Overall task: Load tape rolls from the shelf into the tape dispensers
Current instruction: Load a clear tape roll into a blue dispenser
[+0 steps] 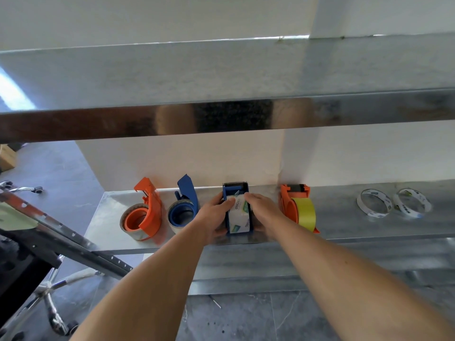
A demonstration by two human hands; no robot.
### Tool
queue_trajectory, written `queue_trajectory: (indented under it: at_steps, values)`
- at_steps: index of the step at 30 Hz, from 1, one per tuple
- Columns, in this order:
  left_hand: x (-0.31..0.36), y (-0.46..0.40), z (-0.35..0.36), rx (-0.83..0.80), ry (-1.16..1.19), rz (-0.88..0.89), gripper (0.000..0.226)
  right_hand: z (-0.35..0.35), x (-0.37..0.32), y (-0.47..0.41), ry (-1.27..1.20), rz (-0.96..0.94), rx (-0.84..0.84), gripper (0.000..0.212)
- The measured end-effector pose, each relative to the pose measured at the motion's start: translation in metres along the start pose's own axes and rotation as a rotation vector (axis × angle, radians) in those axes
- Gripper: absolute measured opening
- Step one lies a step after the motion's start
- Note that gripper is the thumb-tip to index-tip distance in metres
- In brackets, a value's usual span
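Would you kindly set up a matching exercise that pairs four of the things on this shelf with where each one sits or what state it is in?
Things:
1. blue dispenser with the printed white roll
2. orange dispenser with the yellow roll
3. orange dispenser at the far left
4. two thin rings

Places or states:
A. lying loose at the right end of the shelf
B. held between the left hand and the right hand
C. at the left end of the row
D. just right of the hands

Pairs: 1-B, 2-D, 3-C, 4-A
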State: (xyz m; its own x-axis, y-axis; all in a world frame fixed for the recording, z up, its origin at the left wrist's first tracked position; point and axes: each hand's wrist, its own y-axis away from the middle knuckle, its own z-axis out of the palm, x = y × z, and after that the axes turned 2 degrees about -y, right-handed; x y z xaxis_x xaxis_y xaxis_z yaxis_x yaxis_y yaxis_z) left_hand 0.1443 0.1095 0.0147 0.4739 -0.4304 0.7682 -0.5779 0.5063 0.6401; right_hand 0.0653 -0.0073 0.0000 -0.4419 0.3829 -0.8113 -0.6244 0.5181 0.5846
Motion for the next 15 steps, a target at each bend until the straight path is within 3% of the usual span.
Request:
queue_trajectory:
  at_steps: [12,15]
  values:
    - [0.0088,0.003,0.0039,0.046,-0.075,0.043,0.024,0.0024,-0.0049,0.0042,0.095,-0.093,0.035,0.027]
    - [0.0089,0.0046,0.0045,0.089,-0.086,0.06,0.017,0.0017,-0.0067,0.0065,0.112,-0.099,0.04,0.029]
